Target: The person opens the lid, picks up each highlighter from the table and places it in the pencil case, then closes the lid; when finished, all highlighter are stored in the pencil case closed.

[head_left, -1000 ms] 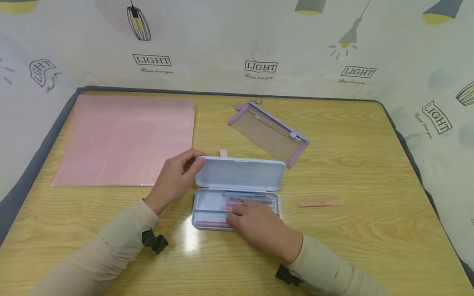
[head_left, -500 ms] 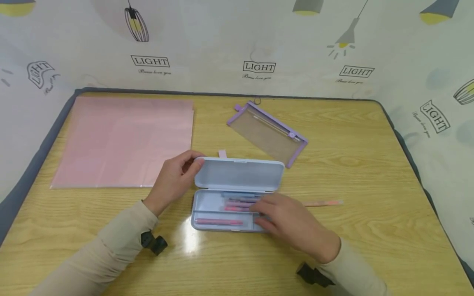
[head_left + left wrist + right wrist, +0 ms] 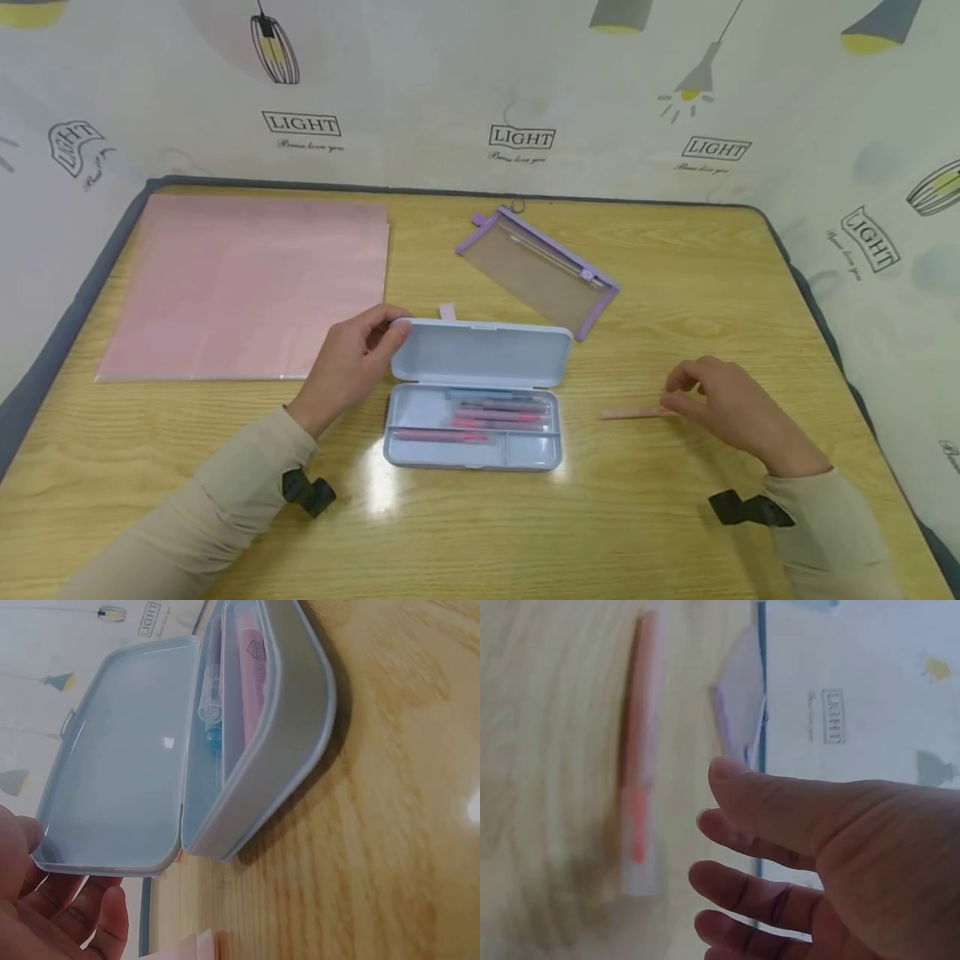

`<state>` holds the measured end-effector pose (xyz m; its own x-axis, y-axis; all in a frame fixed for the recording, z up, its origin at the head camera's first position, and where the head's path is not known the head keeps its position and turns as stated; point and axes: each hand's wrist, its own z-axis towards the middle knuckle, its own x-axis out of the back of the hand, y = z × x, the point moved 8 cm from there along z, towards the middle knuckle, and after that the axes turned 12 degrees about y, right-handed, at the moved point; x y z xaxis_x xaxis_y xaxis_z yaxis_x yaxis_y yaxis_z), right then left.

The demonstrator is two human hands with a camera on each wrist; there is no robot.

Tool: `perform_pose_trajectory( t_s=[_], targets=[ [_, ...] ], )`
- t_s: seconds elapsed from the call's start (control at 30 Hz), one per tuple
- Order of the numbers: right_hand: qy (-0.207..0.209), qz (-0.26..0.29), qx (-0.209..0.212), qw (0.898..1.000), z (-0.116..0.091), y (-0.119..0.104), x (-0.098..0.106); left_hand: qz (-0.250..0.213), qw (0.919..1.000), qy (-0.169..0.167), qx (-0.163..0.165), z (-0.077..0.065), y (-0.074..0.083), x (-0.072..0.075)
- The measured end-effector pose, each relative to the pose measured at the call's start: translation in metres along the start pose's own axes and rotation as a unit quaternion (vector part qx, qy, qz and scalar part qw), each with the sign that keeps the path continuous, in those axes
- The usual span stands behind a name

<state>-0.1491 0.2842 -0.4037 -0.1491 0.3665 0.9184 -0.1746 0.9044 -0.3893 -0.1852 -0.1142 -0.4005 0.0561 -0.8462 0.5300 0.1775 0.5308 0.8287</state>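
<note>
A light-blue pencil case lies with its lid raised. My left hand holds the lid's left corner, thumb on the inner face, fingers behind, as the left wrist view also shows. Several pens lie in the rear compartment, and a pink pen lies at the front left by the divider. A peach highlighter pen rests on the table to the right. My right hand hovers at its right end. In the right wrist view the loosely bent fingers are apart from the highlighter pen.
A pink plastic folder lies at the back left. Behind the case is a purple-edged zip pouch, partly covered by the raised lid. A small pink tab sticks up behind the lid. Patterned cloth walls surround the wooden table.
My right hand has left the pencil case and moved right to the peach highlighter. The pink pen at the front left is now uncovered and sits nearer the divider. My left hand keeps the lid.
</note>
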Motion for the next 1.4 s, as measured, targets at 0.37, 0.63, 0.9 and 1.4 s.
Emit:
perform_pose_trajectory(
  t_s=[0.37,0.63,0.9,1.4],
  targets=[
    [0.013,-0.025,0.025,0.999,0.003,0.016,-0.014,0.002,1.0000,0.000,0.001,0.000,-0.001,-0.001],
    [0.004,-0.030,0.033,0.999,0.002,0.012,-0.016,0.000,1.0000,-0.001,0.002,0.001,-0.002,0.000],
    [-0.036,-0.007,0.051,0.998,-0.007,-0.026,-0.009,-0.003,1.0000,-0.001,0.001,0.001,-0.002,0.000],
    [-0.047,-0.008,0.219,0.974,0.009,-0.187,-0.058,-0.002,1.0000,-0.002,0.001,-0.001,-0.001,0.001]
  ],
)
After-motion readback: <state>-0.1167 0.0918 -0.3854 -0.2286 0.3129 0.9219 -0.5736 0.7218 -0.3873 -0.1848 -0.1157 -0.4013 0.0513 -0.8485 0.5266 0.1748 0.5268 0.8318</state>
